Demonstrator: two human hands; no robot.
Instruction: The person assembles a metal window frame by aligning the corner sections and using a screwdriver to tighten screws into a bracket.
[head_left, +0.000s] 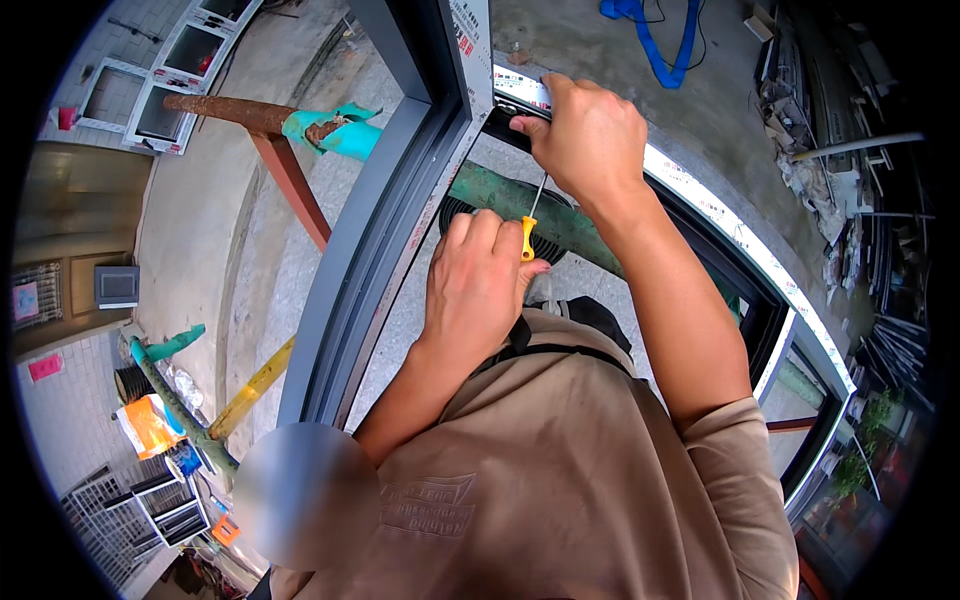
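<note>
Left hand (475,275) low, near mid-view, fingers curled shut around a yellow-handled screwdriver (528,238); thumb lies just below the handle, no visible gap. Screwdriver tilted, thin metal shaft running up and slightly right toward the right hand (595,135). Tip hidden behind that hand, so can't tell whether it touches anything.

Right hand palm-down over the white-filmed rail (700,190), right by the corner where it meets the grey window frame (355,250). Fingers wrapped over the far edge, thumb on the near side by the dark channel; grip closed on the rail, fingertips partly hidden. Window frame runs down the left of the person, edges bowed by the lens; printed protective film along its inner edge. Rail continues down the right side, past the right forearm.

Green pipe (490,190) crosses below the frame, behind the screwdriver; black coil (455,215) on the floor (385,345) under it. Upper left: rusty pipe (225,108) with torn teal wrap (335,130). Blue strap (668,65) on the ground, upper right. Far left: orange-and-white bag (150,425). Person wears a brown shirt (590,440).
</note>
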